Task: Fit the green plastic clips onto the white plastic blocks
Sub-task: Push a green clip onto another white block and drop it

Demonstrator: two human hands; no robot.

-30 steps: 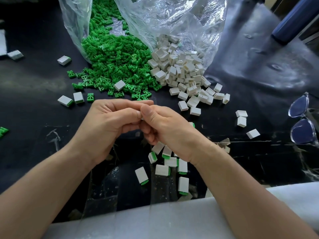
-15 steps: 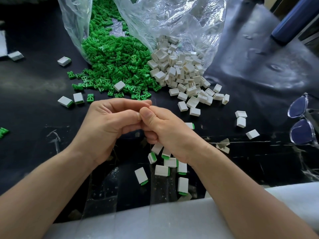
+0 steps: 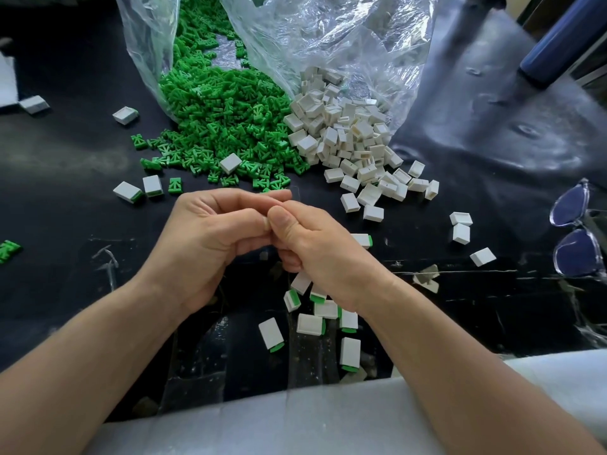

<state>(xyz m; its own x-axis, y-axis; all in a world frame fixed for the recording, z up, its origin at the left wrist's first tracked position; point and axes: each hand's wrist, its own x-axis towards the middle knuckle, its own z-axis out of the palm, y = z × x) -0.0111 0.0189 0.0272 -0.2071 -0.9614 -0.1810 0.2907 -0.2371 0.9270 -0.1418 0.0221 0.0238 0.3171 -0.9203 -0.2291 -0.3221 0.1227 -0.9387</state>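
Hands: left hand (image 3: 210, 239), right hand (image 3: 317, 246) curled together, grasp hidden.
Behind: heaped green plastic clips (image 3: 223, 126), white plastic blocks (image 3: 345, 133).

The small green moulded plastic clips (image 3: 223, 126) look matt. The little white rectangular plastic blocks (image 3: 345, 136) are smooth with a dull sheen. The clear thin plastic bag (image 3: 328, 37) is crinkled and glossy. The black tabletop (image 3: 65, 152) is matt, dusty and scuffed (shinier and dimpled at right). The clear-framed plastic glasses (image 3: 574, 231) gleam.
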